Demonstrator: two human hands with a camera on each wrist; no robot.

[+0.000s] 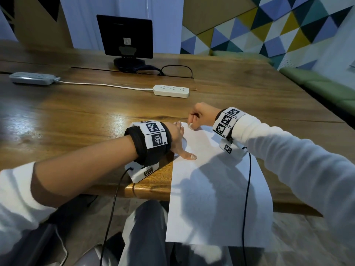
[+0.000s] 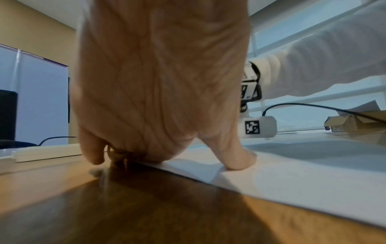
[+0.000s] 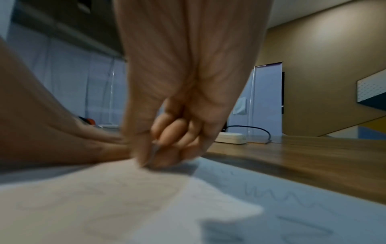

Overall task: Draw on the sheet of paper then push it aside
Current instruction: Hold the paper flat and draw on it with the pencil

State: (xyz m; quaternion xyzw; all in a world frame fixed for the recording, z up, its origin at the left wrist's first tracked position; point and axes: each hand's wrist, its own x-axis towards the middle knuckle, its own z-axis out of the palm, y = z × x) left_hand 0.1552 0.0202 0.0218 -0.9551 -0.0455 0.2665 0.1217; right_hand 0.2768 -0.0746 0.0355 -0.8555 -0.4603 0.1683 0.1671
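A white sheet of paper (image 1: 211, 179) lies on the wooden table (image 1: 76, 112) and overhangs its near edge. My left hand (image 1: 178, 135) rests flat on the sheet's far left part, with the thumb (image 2: 240, 158) pressing down on the paper (image 2: 292, 181). At the sheet's far edge my right hand (image 1: 199, 116) is curled, and its fingers (image 3: 173, 132) pinch a thin pencil (image 3: 154, 151) whose tip touches the paper (image 3: 104, 198). Faint zigzag lines (image 3: 282, 196) show on the sheet in the right wrist view.
A white power strip (image 1: 171, 91) lies just beyond the hands, and a second one (image 1: 31, 78) sits at the far left. A black monitor (image 1: 124, 37) stands at the back. A green bench (image 1: 326, 89) runs along the right side.
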